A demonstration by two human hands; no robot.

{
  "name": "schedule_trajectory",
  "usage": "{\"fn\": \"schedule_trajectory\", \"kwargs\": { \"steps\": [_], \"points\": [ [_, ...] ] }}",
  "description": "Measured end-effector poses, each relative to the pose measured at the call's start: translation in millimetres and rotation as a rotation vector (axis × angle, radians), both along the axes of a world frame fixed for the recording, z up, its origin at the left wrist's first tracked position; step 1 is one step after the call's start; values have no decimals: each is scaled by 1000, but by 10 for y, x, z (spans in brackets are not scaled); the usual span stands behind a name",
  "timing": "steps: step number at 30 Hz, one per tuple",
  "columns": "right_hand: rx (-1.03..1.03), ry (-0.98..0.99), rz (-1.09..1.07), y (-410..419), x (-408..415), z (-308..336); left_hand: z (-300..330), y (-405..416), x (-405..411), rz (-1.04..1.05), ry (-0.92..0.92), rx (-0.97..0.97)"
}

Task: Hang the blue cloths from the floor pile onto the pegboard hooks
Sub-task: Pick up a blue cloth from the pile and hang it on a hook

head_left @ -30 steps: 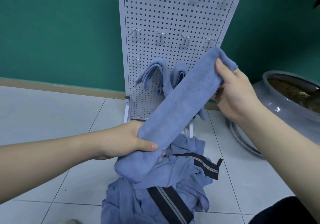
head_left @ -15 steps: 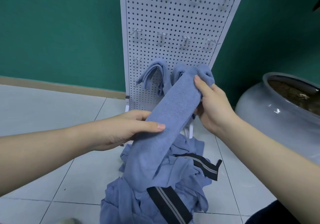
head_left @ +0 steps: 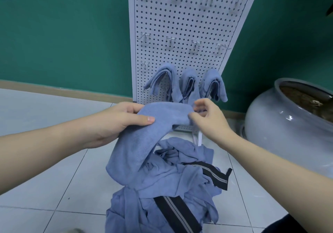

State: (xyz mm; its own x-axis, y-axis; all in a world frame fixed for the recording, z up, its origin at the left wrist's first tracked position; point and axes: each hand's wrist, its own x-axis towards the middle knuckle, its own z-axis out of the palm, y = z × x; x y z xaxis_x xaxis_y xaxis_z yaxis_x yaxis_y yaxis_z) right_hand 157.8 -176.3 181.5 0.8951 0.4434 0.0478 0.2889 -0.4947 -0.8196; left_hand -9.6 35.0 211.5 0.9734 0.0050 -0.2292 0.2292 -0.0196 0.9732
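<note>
Three blue cloths [head_left: 189, 85] hang side by side on the lowest row of hooks of the white pegboard [head_left: 182, 25], far centre, against the green wall [head_left: 63, 34]. Both hands are up in front of it with another folded blue cloth [head_left: 153, 130] between them. Left hand [head_left: 117, 122] grips its left end, thumb flat on top, fingers curled underneath. Right hand [head_left: 207, 119] pinches the right end, thumb and fingertips closed narrow on the fold, the other fingers loosely bent above. That cloth droops down at the near side onto the floor pile [head_left: 167, 193], a blue heap with black striped bands, lying on the pale tiled floor [head_left: 54, 187]. Grey ceramic pot [head_left: 288, 121] sits at the right, near the board's foot.
</note>
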Motion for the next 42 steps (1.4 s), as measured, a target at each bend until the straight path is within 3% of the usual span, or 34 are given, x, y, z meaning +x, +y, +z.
{"fn": "schedule_trajectory", "kwargs": {
  "steps": [4,7,13,20,23,26,29,32,36,42],
  "points": [
    [-180,-360,476,18,-210,58,34,65,-12,35,-45,-52],
    [-165,-476,607,107,-379,18,56,50,-18,28,-69,-77],
    [67,-407,440,328,-533,-55,87,-10,-54,37,-60,29],
    [113,-477,350,403,-614,10,101,78,-92,249,-50,189],
    [124,-408,277,411,-660,36,69,85,-121,387,-101,367],
    [114,-279,175,426,-676,57,30,62,-137,555,-219,667],
    [113,-195,98,448,-721,102,17,-59,-186,450,-314,816],
    [159,-127,73,466,-779,156,-48,-223,-255,283,-279,923],
    [275,-15,-1,498,-820,179,-90,-323,-276,310,-310,921],
    [372,-46,-10,687,-876,278,-16,-345,-157,541,-427,868]
  ]
}}
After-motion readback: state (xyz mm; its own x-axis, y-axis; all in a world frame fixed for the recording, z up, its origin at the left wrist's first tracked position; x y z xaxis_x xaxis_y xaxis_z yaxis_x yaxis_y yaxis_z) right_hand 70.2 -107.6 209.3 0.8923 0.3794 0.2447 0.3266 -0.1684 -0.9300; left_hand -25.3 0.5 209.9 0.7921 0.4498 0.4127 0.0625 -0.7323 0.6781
